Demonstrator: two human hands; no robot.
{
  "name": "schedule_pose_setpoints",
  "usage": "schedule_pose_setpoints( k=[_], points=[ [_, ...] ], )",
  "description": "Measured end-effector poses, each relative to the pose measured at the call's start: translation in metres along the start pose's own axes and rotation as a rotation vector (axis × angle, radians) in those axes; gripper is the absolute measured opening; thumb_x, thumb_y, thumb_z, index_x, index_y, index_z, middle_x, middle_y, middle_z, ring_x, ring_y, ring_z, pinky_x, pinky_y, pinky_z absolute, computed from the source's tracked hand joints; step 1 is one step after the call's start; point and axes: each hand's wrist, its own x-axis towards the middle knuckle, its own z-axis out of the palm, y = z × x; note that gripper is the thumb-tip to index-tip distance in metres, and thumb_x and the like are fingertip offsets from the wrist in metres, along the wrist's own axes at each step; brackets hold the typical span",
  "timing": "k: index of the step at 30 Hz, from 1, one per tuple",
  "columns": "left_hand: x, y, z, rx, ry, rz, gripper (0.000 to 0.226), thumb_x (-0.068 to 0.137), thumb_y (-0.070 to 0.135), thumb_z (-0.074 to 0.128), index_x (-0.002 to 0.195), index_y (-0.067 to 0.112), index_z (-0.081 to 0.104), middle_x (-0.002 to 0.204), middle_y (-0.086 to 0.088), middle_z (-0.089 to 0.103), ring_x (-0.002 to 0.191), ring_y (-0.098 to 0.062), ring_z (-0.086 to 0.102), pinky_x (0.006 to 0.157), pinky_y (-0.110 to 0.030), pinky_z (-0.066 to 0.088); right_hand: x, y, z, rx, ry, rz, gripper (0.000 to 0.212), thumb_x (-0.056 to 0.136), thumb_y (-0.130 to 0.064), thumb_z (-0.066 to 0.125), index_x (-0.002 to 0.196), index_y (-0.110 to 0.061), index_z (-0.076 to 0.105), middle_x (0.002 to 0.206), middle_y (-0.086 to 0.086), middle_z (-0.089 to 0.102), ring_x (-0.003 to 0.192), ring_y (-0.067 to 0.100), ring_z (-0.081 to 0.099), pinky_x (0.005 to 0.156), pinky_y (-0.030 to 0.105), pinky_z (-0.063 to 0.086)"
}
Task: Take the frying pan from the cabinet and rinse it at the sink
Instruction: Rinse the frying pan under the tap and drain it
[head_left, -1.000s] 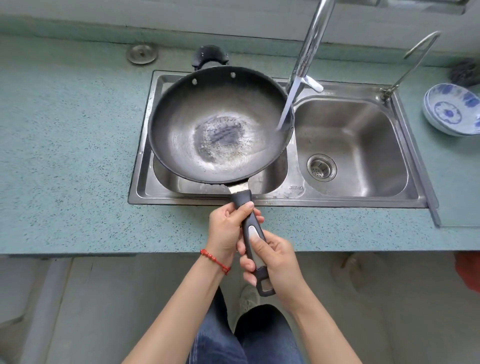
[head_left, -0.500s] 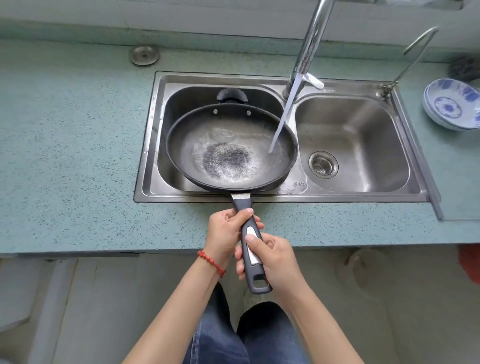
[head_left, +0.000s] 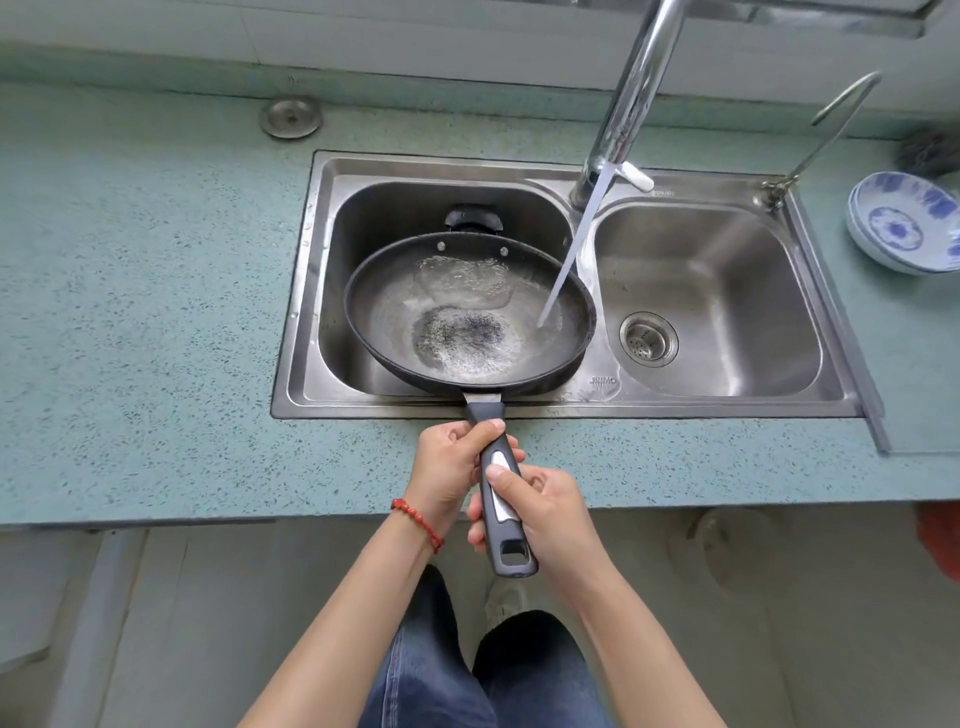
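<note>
The black frying pan (head_left: 395, 317) sits low over the left basin of the steel sink (head_left: 311, 291), its far side tipped down. Water from the tap (head_left: 631, 98) streams onto the pan's right inner wall, and a shallow pool lies at its middle and far side. The long black handle reaches back over the counter edge. My left hand (head_left: 449, 467) is shut on the handle's upper part, with a red bead bracelet on that wrist. My right hand (head_left: 540, 512) is shut on the handle's lower part, thumb on top.
The right basin has a drain strainer (head_left: 648, 339). A thin second spout (head_left: 826, 130) rises at the sink's back right corner. Blue-and-white bowls (head_left: 906, 223) are stacked on the green speckled counter (head_left: 145, 312) to the right. A round steel cap (head_left: 291, 118) sits at the back left.
The pan has come down from a raised, steeply tilted pose into the left basin and levelled out. Water has spread toward its far side. Both hands keep their hold on the handle.
</note>
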Motion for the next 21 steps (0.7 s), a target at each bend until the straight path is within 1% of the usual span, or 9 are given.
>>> schedule_pose_setpoints(
  k=[3, 7, 10, 12, 15, 17, 18, 19, 21],
  points=[
    [0.002, 0.0, -0.003, -0.034, -0.03, -0.03, 0.017, 0.082, 0.006, 0.058, 0.068, -0.004, 0.061, 0.053, -0.008, 0.066, 0.047, -0.015, 0.063, 0.048, -0.023, 0.053, 0.002, -0.005, 0.001, -0.009, 0.007, 0.009, 0.032, 0.092, -0.011, 0.049, 0.061, -0.008, 0.059, 0.055, 0.005, 0.064, 0.043, 0.017, 0.06, 0.047, 0.026, 0.05],
    [0.008, 0.0, -0.009, -0.039, -0.055, -0.06, 0.019, 0.08, 0.012, 0.06, 0.066, 0.001, 0.065, 0.052, -0.008, 0.067, 0.047, -0.018, 0.062, 0.05, -0.025, 0.049, 0.008, -0.013, 0.006, -0.033, 0.007, -0.001, 0.03, 0.09, -0.011, 0.051, 0.062, -0.007, 0.062, 0.057, 0.008, 0.065, 0.044, 0.019, 0.061, 0.048, 0.025, 0.051],
    [0.011, 0.004, -0.013, 0.001, -0.075, -0.06, 0.018, 0.07, 0.021, 0.068, 0.064, 0.004, 0.07, 0.053, -0.009, 0.067, 0.049, -0.022, 0.059, 0.053, -0.027, 0.046, 0.013, -0.016, 0.008, -0.032, -0.003, 0.004, 0.026, 0.089, -0.011, 0.053, 0.065, -0.005, 0.062, 0.061, 0.012, 0.064, 0.045, 0.019, 0.061, 0.047, 0.025, 0.05],
    [0.013, 0.005, -0.016, 0.003, -0.083, -0.059, 0.023, 0.069, 0.02, 0.069, 0.073, -0.002, 0.067, 0.055, -0.007, 0.069, 0.049, -0.02, 0.061, 0.053, -0.027, 0.047, 0.016, -0.018, 0.007, -0.039, -0.007, 0.007, 0.026, 0.088, -0.012, 0.055, 0.064, -0.006, 0.063, 0.061, 0.011, 0.065, 0.045, 0.018, 0.062, 0.047, 0.024, 0.05],
    [0.015, 0.007, -0.018, -0.002, -0.075, -0.063, 0.028, 0.078, 0.018, 0.064, 0.081, -0.01, 0.061, 0.058, -0.005, 0.07, 0.05, -0.017, 0.063, 0.052, -0.026, 0.05, 0.02, -0.018, 0.007, -0.052, -0.022, -0.006, 0.025, 0.085, -0.013, 0.058, 0.062, -0.007, 0.064, 0.06, 0.009, 0.065, 0.047, 0.016, 0.062, 0.047, 0.022, 0.049],
    [0.015, 0.009, -0.02, 0.027, -0.089, -0.045, 0.039, 0.069, 0.025, 0.071, 0.082, -0.01, 0.059, 0.06, -0.012, 0.065, 0.047, -0.02, 0.057, 0.046, -0.024, 0.045, 0.025, -0.018, 0.007, -0.088, -0.025, -0.011, 0.021, 0.08, -0.019, 0.063, 0.063, -0.008, 0.064, 0.061, 0.007, 0.065, 0.049, 0.015, 0.061, 0.051, 0.023, 0.049],
    [0.015, 0.009, -0.02, 0.045, -0.1, -0.03, 0.041, 0.063, 0.026, 0.074, 0.08, -0.008, 0.059, 0.06, -0.013, 0.058, 0.044, -0.02, 0.052, 0.041, -0.022, 0.04, 0.029, -0.018, 0.007, -0.098, -0.023, -0.007, 0.021, 0.079, -0.02, 0.063, 0.061, -0.009, 0.065, 0.06, 0.007, 0.065, 0.05, 0.015, 0.06, 0.052, 0.024, 0.049],
    [0.015, 0.009, -0.022, 0.052, -0.108, -0.015, 0.038, 0.06, 0.026, 0.075, 0.074, -0.004, 0.057, 0.06, -0.011, 0.052, 0.041, -0.019, 0.047, 0.038, -0.02, 0.037, 0.033, -0.018, 0.006, -0.101, -0.022, -0.001, 0.022, 0.079, -0.021, 0.063, 0.061, -0.009, 0.065, 0.06, 0.008, 0.065, 0.05, 0.017, 0.059, 0.053, 0.026, 0.049],
    [0.017, 0.007, -0.025, 0.035, -0.126, -0.001, 0.033, 0.06, 0.027, 0.074, 0.062, 0.001, 0.053, 0.064, -0.01, 0.049, 0.049, -0.02, 0.046, 0.043, -0.023, 0.039, 0.037, -0.02, 0.005, -0.126, -0.024, 0.012, 0.024, 0.076, -0.025, 0.064, 0.064, -0.005, 0.064, 0.062, 0.014, 0.061, 0.053, 0.02, 0.057, 0.052, 0.026, 0.047]
  ],
)
